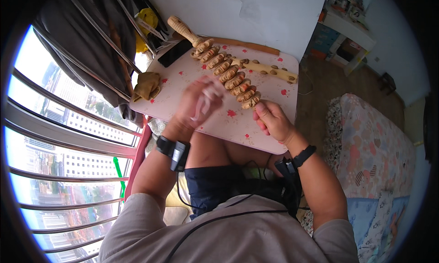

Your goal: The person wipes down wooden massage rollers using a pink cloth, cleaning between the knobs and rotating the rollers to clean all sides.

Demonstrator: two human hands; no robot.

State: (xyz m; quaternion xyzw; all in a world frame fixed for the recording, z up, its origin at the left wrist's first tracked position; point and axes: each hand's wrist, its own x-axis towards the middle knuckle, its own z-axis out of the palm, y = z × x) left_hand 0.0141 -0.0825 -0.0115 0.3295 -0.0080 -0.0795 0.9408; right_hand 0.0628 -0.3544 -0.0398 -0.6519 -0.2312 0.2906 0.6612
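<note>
A carved wooden massage roller (234,78) with several ribbed discs lies slantwise above the flower-patterned table (171,91). Its far handle (183,29) points to the upper left, by the wall. My right hand (274,120) grips the near end, with the thumb on top. Just left of the discs is my left hand (200,100), blurred, fingers curled around a thin white piece of cloth or tissue (203,107). Blur hides whether that piece touches the discs. Behind the roller rests a pale wooden stick (269,70) with dark knobs.
A black phone (175,53) and a folded brown cloth (147,86) lie on the table's left side. Window bars (68,175) and a dark curtain (82,40) stand to the left. On the right is a bed (374,149). A black cable (219,218) crosses my shirt.
</note>
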